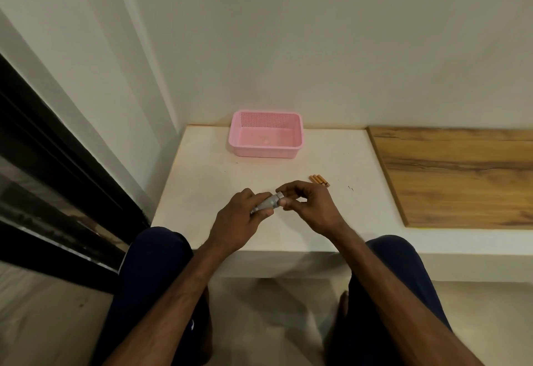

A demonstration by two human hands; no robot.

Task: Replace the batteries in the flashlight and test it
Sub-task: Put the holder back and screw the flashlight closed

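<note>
Flashlight [266, 203], a small grey metal one, is held just above the white worktop [219, 169], whose right part carries a wooden board [455, 175]. A pink perforated basket [266, 137] stands at the back by the wall. The left hand [240, 217] is clenched around the flashlight's body, while the right hand [310, 202] pinches its end with its fingers [288, 202]. Three orange batteries [319, 180] lie side by side just beyond the right hand. Any lettering on them is too small to read.
</note>
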